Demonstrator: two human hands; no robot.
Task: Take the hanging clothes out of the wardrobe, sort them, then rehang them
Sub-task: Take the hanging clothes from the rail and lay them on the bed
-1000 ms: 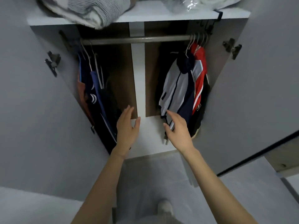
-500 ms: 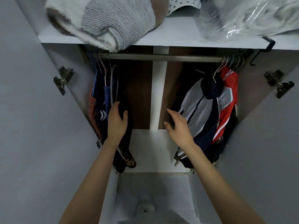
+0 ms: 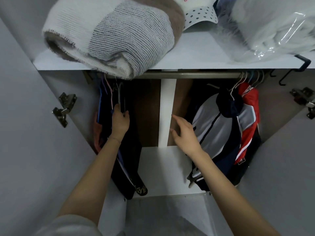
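Dark garments (image 3: 129, 159) hang from the rail (image 3: 196, 75) at nine o'clock, jackets (image 3: 216, 132) at three. My left hand (image 3: 120, 123) curls its fingers round the dark bunch's hangers (image 3: 121, 96); my right hand (image 3: 185, 133) is spread, empty. Removal is beginning, I judge; next, the hooks must lift clear of the rail.

Pink script on the white dotted cap (image 3: 196, 16) is cropped and illegible; the patch (image 3: 240, 161) on the red jacket (image 3: 248, 106) is unreadable.

Left hand (image 3: 120, 123) clenched, right hand (image 3: 185, 133) splayed
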